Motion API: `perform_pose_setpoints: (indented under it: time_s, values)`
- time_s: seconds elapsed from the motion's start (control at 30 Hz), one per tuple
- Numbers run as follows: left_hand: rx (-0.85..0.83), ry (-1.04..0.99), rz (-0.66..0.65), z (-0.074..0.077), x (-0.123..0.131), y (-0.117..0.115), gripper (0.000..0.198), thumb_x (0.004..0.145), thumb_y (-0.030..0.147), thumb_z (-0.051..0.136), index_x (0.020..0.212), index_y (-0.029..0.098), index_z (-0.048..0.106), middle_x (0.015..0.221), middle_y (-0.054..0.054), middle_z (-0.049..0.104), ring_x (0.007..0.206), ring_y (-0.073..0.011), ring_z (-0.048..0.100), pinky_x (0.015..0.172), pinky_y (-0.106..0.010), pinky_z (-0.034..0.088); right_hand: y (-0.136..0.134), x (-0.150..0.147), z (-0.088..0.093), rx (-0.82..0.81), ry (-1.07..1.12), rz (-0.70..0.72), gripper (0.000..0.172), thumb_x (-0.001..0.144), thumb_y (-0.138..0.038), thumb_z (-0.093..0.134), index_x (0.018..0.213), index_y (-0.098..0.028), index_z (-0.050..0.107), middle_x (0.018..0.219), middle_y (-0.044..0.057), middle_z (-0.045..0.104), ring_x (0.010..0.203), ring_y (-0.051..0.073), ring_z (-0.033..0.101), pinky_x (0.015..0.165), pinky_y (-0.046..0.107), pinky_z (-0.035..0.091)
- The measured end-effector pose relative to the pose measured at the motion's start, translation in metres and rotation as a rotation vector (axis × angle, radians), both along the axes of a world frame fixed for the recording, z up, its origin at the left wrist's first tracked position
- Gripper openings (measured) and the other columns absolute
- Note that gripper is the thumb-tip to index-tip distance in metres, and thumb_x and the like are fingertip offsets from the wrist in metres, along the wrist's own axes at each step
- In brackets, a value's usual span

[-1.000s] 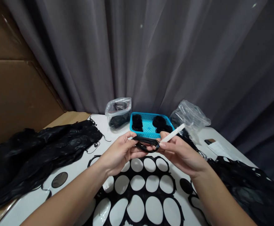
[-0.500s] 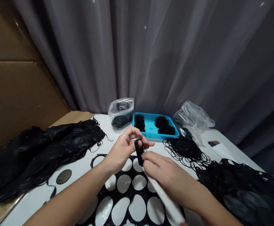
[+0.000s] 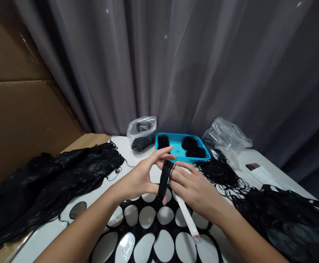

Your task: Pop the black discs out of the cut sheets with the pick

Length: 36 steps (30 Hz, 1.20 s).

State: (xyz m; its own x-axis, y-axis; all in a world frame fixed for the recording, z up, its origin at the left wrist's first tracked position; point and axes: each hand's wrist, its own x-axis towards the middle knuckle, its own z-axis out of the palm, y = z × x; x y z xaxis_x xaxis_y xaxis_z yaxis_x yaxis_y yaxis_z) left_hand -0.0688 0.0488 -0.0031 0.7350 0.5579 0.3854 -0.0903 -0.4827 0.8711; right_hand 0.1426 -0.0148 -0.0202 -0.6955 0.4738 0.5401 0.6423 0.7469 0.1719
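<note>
My left hand (image 3: 140, 177) and my right hand (image 3: 193, 188) meet above a black sheet with oval holes (image 3: 159, 228) on the white table (image 3: 52, 230). A bundle of black rubber rings (image 3: 164, 179) is stretched upright between the left thumb and a finger. My right hand's fingers touch the bundle from the right, and a white stick (image 3: 187, 218) lies under that hand's palm, pointing toward me.
A blue basket (image 3: 178, 147) with black ring bundles stands at the back. Beside it are two clear plastic bags (image 3: 142, 132). Loose black rings (image 3: 219, 173) lie at the right. Heaps of black sheet scrap (image 3: 47, 182) flank both sides. Cardboard stands at the left.
The bundle went from flat between both hands to upright on my left hand's fingers. The white stick swung from pointing away to pointing toward me under my right hand.
</note>
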Motion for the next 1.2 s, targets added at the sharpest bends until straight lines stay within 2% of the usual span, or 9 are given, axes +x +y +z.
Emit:
perform_pose_setpoints:
  time_s: [0.1,0.2,0.3,0.47,0.57,0.67,0.8,0.97,1.2]
  values:
    - [0.019,-0.004,-0.007,0.006,-0.002,-0.003,0.092,0.068,0.027,0.089,0.149,0.035,0.044,0.142,-0.011,0.053,0.136,-0.0315,0.046,0.112,-0.043,0.035,-0.001,-0.004,-0.003,-0.08,0.044,0.025,0.025,0.103,-0.01,0.038,0.105,-0.016,0.062,0.134,0.012,0.06,0.13,0.021,0.05,0.112,0.044,0.032]
    - [-0.044,-0.068,-0.026,0.003,-0.001,-0.001,0.025,0.093,0.04,0.065,0.11,0.023,0.071,0.13,-0.012,0.062,0.13,-0.0302,0.052,0.109,-0.043,0.038,-0.004,-0.009,-0.007,-0.299,0.216,0.098,0.022,0.101,-0.011,0.039,0.093,-0.018,0.058,0.119,0.012,0.066,0.113,0.023,0.058,0.094,0.041,0.045]
    - [-0.273,-0.192,0.099,-0.011,0.007,0.004,0.03,0.098,0.042,0.055,0.083,0.018,0.064,0.105,-0.009,0.07,0.112,-0.0255,0.063,0.097,-0.038,0.047,-0.006,-0.014,-0.009,-0.694,0.622,0.124,0.017,0.098,-0.023,0.052,0.082,-0.019,0.054,0.101,0.006,0.067,0.093,0.019,0.061,0.081,0.033,0.048]
    - [-0.733,-0.06,0.199,-0.041,0.018,0.005,0.021,0.089,0.036,0.067,0.09,0.016,0.061,0.094,-0.007,0.07,0.089,-0.0189,0.068,0.091,-0.033,0.049,0.01,-0.008,-0.014,-1.139,1.31,-0.092,0.035,0.081,-0.041,0.075,0.073,-0.018,0.05,0.077,-0.001,0.06,0.075,0.014,0.06,0.071,0.027,0.048]
    - [-0.871,0.03,0.111,-0.053,0.008,-0.004,0.029,0.088,0.04,0.07,0.102,0.016,0.061,0.115,-0.01,0.067,0.106,-0.0212,0.066,0.102,-0.036,0.045,0.026,0.003,-0.022,-1.451,1.384,-0.042,0.043,0.067,-0.04,0.086,0.074,-0.017,0.05,0.081,0.002,0.066,0.077,0.015,0.065,0.066,0.024,0.049]
    - [-0.844,0.156,0.103,-0.056,-0.015,-0.015,0.045,0.087,0.043,0.072,0.122,0.02,0.056,0.126,-0.01,0.062,0.119,-0.0223,0.06,0.107,-0.036,0.041,0.043,0.022,-0.025,-1.617,1.319,-0.036,0.046,0.061,-0.035,0.089,0.077,-0.017,0.05,0.087,0.007,0.07,0.084,0.018,0.07,0.065,0.023,0.05]
    - [-0.692,0.315,0.211,-0.053,-0.053,-0.027,0.046,0.092,0.05,0.064,0.129,0.026,0.053,0.126,-0.007,0.063,0.122,-0.0225,0.058,0.109,-0.036,0.038,0.073,0.061,-0.01,-1.446,1.146,-0.156,0.037,0.071,-0.034,0.08,0.076,-0.017,0.048,0.095,0.012,0.072,0.089,0.021,0.071,0.069,0.026,0.052]
    - [-0.525,0.34,0.364,-0.05,-0.082,-0.029,0.044,0.089,0.06,0.061,0.114,0.025,0.062,0.116,-0.006,0.068,0.116,-0.0269,0.061,0.104,-0.035,0.042,0.126,0.121,0.009,-0.785,0.522,-0.474,0.013,0.087,-0.022,0.054,0.076,-0.018,0.049,0.089,0.01,0.071,0.087,0.019,0.067,0.075,0.028,0.049]
    - [-0.371,0.373,0.558,-0.062,-0.105,-0.005,0.053,0.082,0.068,0.062,0.109,0.022,0.067,0.106,-0.008,0.072,0.106,-0.03,0.064,0.097,-0.037,0.046,0.136,0.146,-0.03,-0.698,0.165,-0.625,0.008,0.085,-0.014,0.059,0.08,-0.018,0.054,0.074,0.006,0.065,0.068,0.018,0.06,0.066,0.026,0.039]
